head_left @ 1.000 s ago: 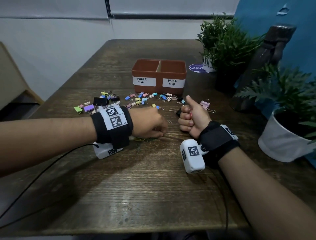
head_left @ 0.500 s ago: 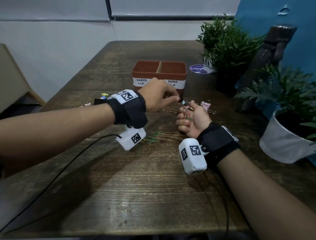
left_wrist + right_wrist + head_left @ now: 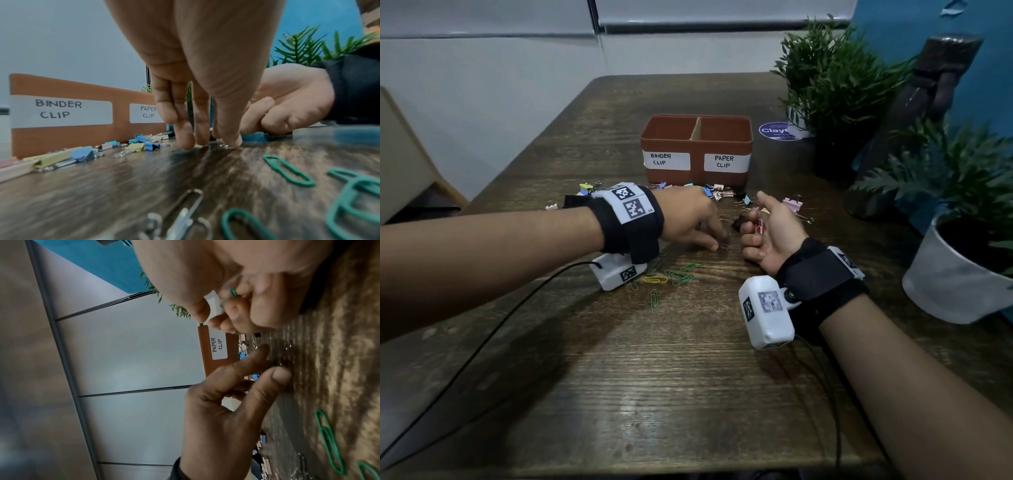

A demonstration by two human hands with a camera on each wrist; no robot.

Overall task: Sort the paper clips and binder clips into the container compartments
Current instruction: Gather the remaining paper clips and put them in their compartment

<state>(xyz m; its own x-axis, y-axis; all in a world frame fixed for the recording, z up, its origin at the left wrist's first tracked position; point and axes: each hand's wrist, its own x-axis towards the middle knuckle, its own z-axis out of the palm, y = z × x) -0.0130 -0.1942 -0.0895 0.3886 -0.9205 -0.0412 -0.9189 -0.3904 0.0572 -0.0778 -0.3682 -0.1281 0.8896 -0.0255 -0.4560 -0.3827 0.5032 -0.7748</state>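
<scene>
From the head camera, a brown container [image 3: 697,150] stands toward the far middle of a dark wooden table [image 3: 688,394], split into two compartments with handwritten white labels: "BINDER CLIP" on the left, "PAPER CLIP" on the right. A round blue sticker [image 3: 777,131] beside it reads "Clay", the rest hidden. Coloured binder clips [image 3: 714,192] lie scattered along the container's near wall; their count is unclear. Green paper clips and one yellow one [image 3: 674,275] lie nearer the table's middle. The left hand [image 3: 688,219] reaches down with fingertips touching the table at a small silver clip [image 3: 726,246]. The right hand [image 3: 768,233] rests on its side, fingers curled round a pink paper clip [image 3: 759,228]. Three potted plants [image 3: 828,82] stand along the right edge. The left wrist view shows both labels and the left fingers [image 3: 186,138] straight, tips pressed to the wood, three green paper clips near. The right wrist view shows "PAPER CLIP" again, and the right fingers [image 3: 261,305] closed on a green paper clip [image 3: 233,292].
</scene>
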